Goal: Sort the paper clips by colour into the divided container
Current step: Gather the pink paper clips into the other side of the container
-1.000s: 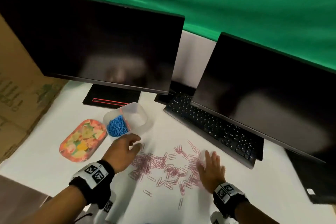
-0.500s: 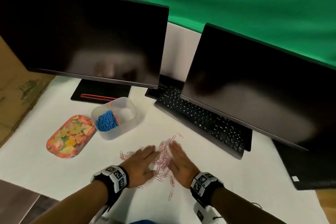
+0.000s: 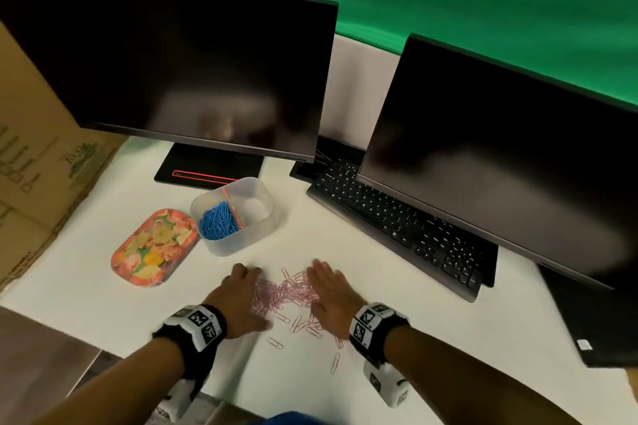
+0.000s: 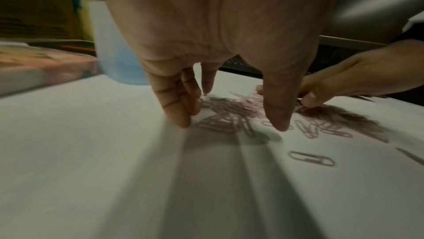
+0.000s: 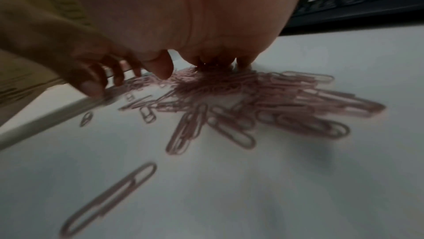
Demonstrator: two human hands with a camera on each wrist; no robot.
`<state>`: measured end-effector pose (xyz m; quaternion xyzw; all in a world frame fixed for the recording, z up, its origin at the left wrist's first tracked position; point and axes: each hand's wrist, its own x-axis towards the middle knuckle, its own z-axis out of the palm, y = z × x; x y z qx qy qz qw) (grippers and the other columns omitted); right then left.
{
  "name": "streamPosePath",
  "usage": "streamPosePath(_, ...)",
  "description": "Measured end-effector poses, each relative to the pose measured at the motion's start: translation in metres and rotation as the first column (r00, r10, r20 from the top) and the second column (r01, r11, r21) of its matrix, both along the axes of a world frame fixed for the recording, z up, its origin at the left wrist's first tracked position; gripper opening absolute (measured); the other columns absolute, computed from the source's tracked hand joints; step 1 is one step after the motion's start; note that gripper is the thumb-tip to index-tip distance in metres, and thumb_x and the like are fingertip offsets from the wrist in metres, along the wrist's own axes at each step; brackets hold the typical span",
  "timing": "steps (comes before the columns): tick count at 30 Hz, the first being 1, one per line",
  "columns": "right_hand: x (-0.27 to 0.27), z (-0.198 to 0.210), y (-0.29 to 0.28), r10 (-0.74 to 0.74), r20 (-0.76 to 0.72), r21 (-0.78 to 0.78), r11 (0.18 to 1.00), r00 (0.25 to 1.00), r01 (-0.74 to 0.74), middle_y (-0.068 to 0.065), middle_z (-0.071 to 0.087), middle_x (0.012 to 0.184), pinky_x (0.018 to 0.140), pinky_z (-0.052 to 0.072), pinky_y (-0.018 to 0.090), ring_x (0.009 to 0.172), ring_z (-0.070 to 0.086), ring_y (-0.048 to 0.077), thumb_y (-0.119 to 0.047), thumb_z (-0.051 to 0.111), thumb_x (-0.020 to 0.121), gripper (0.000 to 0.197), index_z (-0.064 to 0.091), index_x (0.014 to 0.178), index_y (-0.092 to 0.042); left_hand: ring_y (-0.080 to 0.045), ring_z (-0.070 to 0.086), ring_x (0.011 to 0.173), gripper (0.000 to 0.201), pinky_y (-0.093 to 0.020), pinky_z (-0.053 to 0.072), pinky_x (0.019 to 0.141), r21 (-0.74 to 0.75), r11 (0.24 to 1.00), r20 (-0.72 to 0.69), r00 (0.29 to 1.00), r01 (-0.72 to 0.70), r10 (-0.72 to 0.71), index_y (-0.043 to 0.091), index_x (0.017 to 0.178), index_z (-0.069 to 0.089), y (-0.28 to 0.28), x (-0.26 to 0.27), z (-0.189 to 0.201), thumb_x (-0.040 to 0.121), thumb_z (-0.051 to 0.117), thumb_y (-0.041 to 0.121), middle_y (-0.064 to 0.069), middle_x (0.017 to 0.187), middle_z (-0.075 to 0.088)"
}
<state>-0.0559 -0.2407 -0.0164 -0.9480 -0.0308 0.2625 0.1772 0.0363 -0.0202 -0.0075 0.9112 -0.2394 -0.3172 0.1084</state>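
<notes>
A heap of pink paper clips (image 3: 287, 291) lies on the white table between my two hands. My left hand (image 3: 241, 300) rests flat at the heap's left side, fingers straight, and my right hand (image 3: 331, 293) rests flat at its right side. A few stray pink clips (image 3: 310, 328) lie nearer me. The translucent divided container (image 3: 255, 228) stands behind the heap; its left compartment holds blue paper clips (image 3: 218, 224) and its right compartment looks bare. In the wrist views the left hand's fingertips (image 4: 181, 121) touch the table by the clips (image 4: 229, 117), and the pile (image 5: 263, 101) lies under the right palm.
A floral tray (image 3: 152, 248) lies left of the container. Two dark monitors (image 3: 179, 72) and a black keyboard (image 3: 397, 221) stand behind and to the right. Cardboard (image 3: 31, 155) borders the left side. The table's front edge (image 3: 86, 338) runs close to my left wrist.
Both hands have swept inward across the table, gathering the scattered pink clips into one tight heap between them. The head view has shifted slightly.
</notes>
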Motion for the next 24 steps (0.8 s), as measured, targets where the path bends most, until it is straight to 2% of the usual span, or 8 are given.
streamPosePath(3,-0.015,0.011,-0.001,0.018,-0.015,0.101,0.995,1.000,-0.016,0.000,-0.008,0.161,0.122,0.000,0.032,0.148,-0.009,0.014,-0.026,0.033,0.100,0.064,0.000,0.153,-0.014,-0.021,0.052,0.110,0.093,-0.033,0.048,0.092,-0.087,0.984,-0.012,0.988,0.152,-0.154,0.023,0.140,0.030,-0.019,-0.014,0.002,0.064,0.072,0.054,0.000,0.129,0.032)
streamPosePath(6,-0.029,0.025,-0.019,-0.229,0.041,0.205,0.955,0.973,0.216,-0.003,0.018,0.158,0.119,0.021,0.030,0.147,0.014,0.014,-0.026,0.045,0.096,0.064,0.016,0.152,-0.020,-0.022,0.053,0.113,0.092,-0.029,0.046,0.092,-0.111,0.977,-0.011,0.983,0.182,-0.184,0.026,0.143,0.027,-0.030,-0.018,0.005,0.067,0.074,0.049,0.001,0.133,0.033)
streamPosePath(8,-0.040,0.031,-0.041,-0.438,0.089,0.121,0.896,0.895,0.426,-0.002,0.035,0.145,0.108,0.039,0.032,0.135,0.035,0.017,-0.021,0.054,0.087,0.065,0.026,0.146,-0.024,-0.024,0.053,0.114,0.098,-0.035,0.049,0.092,-0.040,0.993,0.018,0.994,0.107,-0.107,0.027,0.139,0.024,-0.025,-0.012,0.011,0.061,0.075,0.055,-0.002,0.130,0.034)
streamPosePath(10,-0.054,0.034,-0.060,-0.567,0.026,-0.012,0.823,0.823,0.567,0.001,0.039,0.133,0.098,0.046,0.031,0.122,0.044,0.019,-0.013,0.059,0.080,0.067,0.029,0.139,-0.025,-0.027,0.055,0.112,0.111,-0.040,0.050,0.091,0.068,0.997,0.004,0.999,0.045,-0.045,0.026,0.135,0.021,-0.013,-0.005,0.015,0.049,0.077,0.066,-0.004,0.125,0.034)
streamPosePath(13,-0.068,0.029,-0.062,-0.606,-0.115,-0.129,0.795,0.787,0.593,0.004,0.036,0.128,0.089,0.047,0.025,0.113,0.048,0.021,-0.006,0.060,0.078,0.069,0.027,0.136,-0.022,-0.030,0.058,0.111,0.128,-0.040,0.051,0.092,0.177,0.982,-0.036,0.997,0.068,-0.062,0.022,0.136,0.014,-0.002,-0.009,0.016,0.037,0.079,0.072,-0.006,0.128,0.032)
streamPosePath(16,-0.059,0.022,-0.041,-0.607,-0.117,-0.039,0.794,0.786,0.607,0.005,0.037,0.126,0.085,0.047,0.022,0.106,0.054,0.021,-0.001,0.059,0.078,0.062,0.032,0.132,-0.017,-0.031,0.058,0.111,0.128,-0.038,0.052,0.091,0.135,0.987,-0.040,0.996,0.088,-0.084,0.022,0.141,0.013,-0.011,-0.023,0.010,0.043,0.084,0.062,-0.008,0.135,0.029)
streamPosePath(18,-0.045,0.019,-0.022,-0.589,-0.113,0.012,0.804,0.800,0.594,0.006,0.040,0.126,0.084,0.045,0.023,0.103,0.054,0.022,-0.003,0.058,0.080,0.055,0.036,0.128,-0.015,-0.031,0.059,0.110,0.114,-0.037,0.051,0.091,0.072,0.995,-0.040,0.997,0.068,-0.065,0.020,0.139,0.019,-0.024,-0.027,0.006,0.052,0.085,0.054,-0.009,0.136,0.029)
streamPosePath(24,-0.018,0.013,0.005,-0.545,-0.062,0.117,0.828,0.836,0.548,0.004,0.043,0.134,0.103,0.041,0.027,0.120,0.049,0.020,-0.011,0.058,0.087,0.047,0.042,0.131,-0.017,-0.032,0.059,0.106,0.065,-0.034,0.048,0.087,-0.075,0.997,-0.039,0.999,0.005,-0.008,0.020,0.127,0.039,-0.048,-0.018,0.011,0.075,0.074,0.035,-0.008,0.127,0.042)
